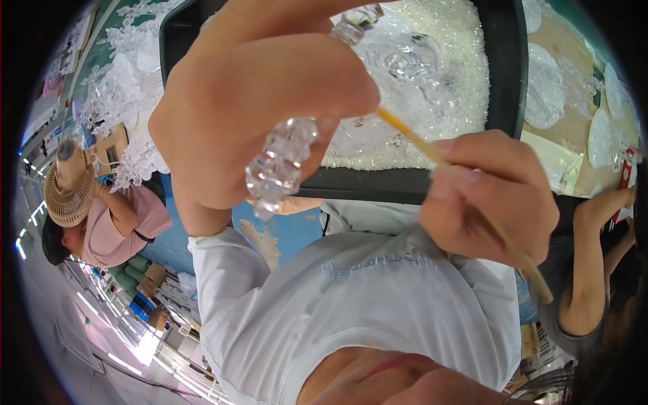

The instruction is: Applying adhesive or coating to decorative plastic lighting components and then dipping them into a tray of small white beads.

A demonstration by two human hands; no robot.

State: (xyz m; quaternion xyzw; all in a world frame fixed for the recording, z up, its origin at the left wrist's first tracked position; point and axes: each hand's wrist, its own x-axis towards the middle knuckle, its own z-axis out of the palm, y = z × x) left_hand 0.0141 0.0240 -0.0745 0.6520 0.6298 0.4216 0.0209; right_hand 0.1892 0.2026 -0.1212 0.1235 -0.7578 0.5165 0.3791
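Observation:
My left hand [256, 101] is closed around a clear, faceted plastic ornament [282, 162]. Its lobed lower end sticks out below my fingers, and a clear part [351, 27] shows above them; I cannot tell whether both belong to one piece. A thin brush [499, 233] with a wooden handle and a yellow front end is pinched in my right hand [489, 192]. Its tip reaches the fingers of my left hand, which hide what it touches. Beneath both hands is a black tray [507, 67] of sparkling white flakes [466, 54], where another clear faceted piece [415, 61] lies.
Spiky clear plastic pieces [128, 81] are heaped left of the tray. Flat round clear pieces [545, 88] lie on a tan board at the right. A fan [69, 182] and a person in pink [125, 226] are at far left; another person's arm [587, 270] is at right.

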